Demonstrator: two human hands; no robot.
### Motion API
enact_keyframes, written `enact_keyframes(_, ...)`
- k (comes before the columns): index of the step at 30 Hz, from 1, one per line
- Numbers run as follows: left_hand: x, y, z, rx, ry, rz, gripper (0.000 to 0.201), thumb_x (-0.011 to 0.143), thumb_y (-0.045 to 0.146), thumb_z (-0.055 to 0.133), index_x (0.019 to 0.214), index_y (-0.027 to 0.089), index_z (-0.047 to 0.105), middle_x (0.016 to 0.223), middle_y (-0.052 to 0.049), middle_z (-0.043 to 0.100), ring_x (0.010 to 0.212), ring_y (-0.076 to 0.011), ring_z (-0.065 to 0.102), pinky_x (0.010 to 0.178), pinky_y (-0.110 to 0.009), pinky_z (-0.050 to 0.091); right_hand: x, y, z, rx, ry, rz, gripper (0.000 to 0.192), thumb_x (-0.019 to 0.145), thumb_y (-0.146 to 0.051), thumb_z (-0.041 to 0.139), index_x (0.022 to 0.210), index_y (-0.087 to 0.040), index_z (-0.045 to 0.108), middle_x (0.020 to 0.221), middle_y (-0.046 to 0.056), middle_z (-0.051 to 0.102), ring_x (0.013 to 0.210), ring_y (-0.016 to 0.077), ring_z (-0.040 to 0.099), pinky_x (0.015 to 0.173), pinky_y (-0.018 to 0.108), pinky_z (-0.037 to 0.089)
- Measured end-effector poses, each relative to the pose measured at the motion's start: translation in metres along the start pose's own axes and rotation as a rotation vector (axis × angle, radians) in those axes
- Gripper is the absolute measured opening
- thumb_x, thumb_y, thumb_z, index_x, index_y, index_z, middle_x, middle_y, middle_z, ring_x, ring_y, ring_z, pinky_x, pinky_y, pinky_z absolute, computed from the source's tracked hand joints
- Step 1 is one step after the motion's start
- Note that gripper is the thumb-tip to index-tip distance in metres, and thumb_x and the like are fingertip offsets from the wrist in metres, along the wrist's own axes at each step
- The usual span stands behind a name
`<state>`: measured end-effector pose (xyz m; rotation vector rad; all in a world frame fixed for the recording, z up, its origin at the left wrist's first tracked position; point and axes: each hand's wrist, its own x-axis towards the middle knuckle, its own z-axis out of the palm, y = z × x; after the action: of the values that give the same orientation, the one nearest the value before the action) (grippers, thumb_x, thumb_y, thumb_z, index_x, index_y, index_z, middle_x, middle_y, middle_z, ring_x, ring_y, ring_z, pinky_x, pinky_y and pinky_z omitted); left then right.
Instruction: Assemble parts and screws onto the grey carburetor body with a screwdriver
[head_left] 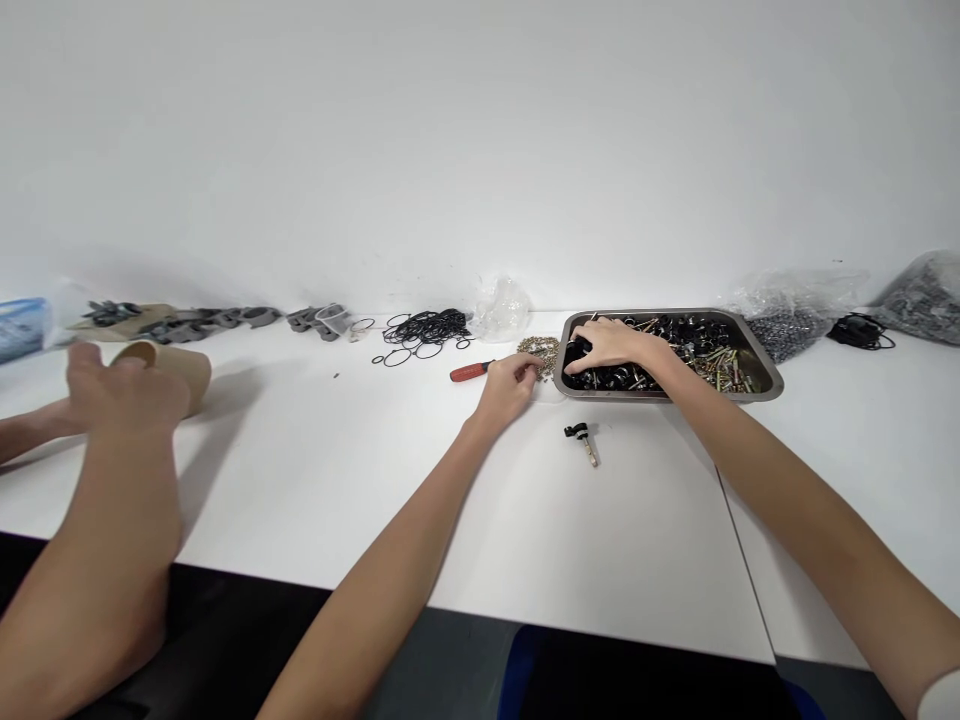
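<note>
My right hand (609,345) reaches into the left end of a metal tray (765,375). Its thumb and fingers curve around a black part (577,350) among the pile there. Just left of the tray, my left hand (510,388) has its fingertips pinched together at the edge of a heap of small brass-coloured pieces (540,350). Whatever it holds is too small to make out. On the table below the tray lies one separate part with a black head and a metal shaft (582,443). A red-handled tool (470,372) rests beside my left hand.
Black rubber rings (427,328) and a clear plastic bag (502,310) lie along the wall. Grey parts (206,322) sit farther left. Another person's hand (127,390) is by a cardboard tube (191,375). Bagged small grey pieces (787,330) and a black cable (861,331) are at right.
</note>
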<state>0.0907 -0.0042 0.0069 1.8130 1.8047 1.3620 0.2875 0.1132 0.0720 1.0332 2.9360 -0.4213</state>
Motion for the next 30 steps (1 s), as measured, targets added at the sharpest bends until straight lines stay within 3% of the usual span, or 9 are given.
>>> enact_keyframes(8, 0.001, -0.008, 0.001, -0.004, 0.002, 0.035, 0.023, 0.08, 0.017, 0.053, 0.086, 0.018, 0.075, 0.081, -0.005, 0.077, 0.067, -0.0178, 0.065, 0.07, -0.032, 0.053, -0.005, -0.009, -0.002, -0.013, -0.113, 0.065, 0.097, 0.064, -0.073, 0.073, 0.142, -0.019, 0.051, 0.15, 0.018, 0.051, 0.139, 0.0446, 0.041, 0.108, 0.057, 0.041)
enact_keyframes(11, 0.001, -0.008, 0.001, -0.006, -0.001, 0.034, 0.024, 0.08, 0.019, 0.052, 0.086, 0.018, 0.076, 0.079, -0.005, 0.076, 0.066, -0.0175, 0.064, 0.067, -0.032, 0.052, -0.006, -0.017, 0.0, -0.03, -0.098, 0.104, 0.089, 0.067, -0.066, 0.074, 0.14, -0.019, 0.051, 0.151, 0.019, 0.049, 0.141, 0.0461, 0.038, 0.111, 0.059, 0.038)
enact_keyframes(16, 0.0, -0.007, 0.001, -0.012, 0.004, 0.036, 0.024, 0.08, 0.019, 0.052, 0.085, 0.018, 0.076, 0.081, -0.005, 0.077, 0.067, -0.0173, 0.064, 0.069, -0.032, 0.053, -0.006, -0.029, 0.005, -0.064, -0.021, 0.119, 0.067, 0.074, -0.047, 0.072, 0.131, -0.017, 0.053, 0.138, 0.021, 0.057, 0.135, 0.0451, 0.044, 0.107, 0.059, 0.042)
enact_keyframes(22, 0.0, -0.007, 0.001, -0.025, 0.008, 0.028, 0.023, 0.081, 0.018, 0.053, 0.085, 0.018, 0.076, 0.083, -0.005, 0.077, 0.069, -0.0174, 0.066, 0.071, -0.031, 0.055, -0.003, -0.029, 0.007, -0.106, -0.071, 0.116, 0.073, 0.07, -0.045, 0.077, 0.134, -0.017, 0.053, 0.142, 0.022, 0.054, 0.134, 0.0467, 0.044, 0.104, 0.062, 0.044)
enact_keyframes(30, 0.0, -0.006, 0.001, -0.025, -0.001, 0.003, 0.024, 0.081, 0.016, 0.052, 0.087, 0.017, 0.076, 0.085, -0.006, 0.078, 0.072, -0.0186, 0.068, 0.073, -0.032, 0.055, 0.0, -0.036, 0.014, -0.135, 0.015, 0.157, 0.077, 0.072, -0.044, 0.078, 0.138, -0.016, 0.05, 0.144, 0.023, 0.053, 0.136, 0.0477, 0.043, 0.108, 0.062, 0.04)
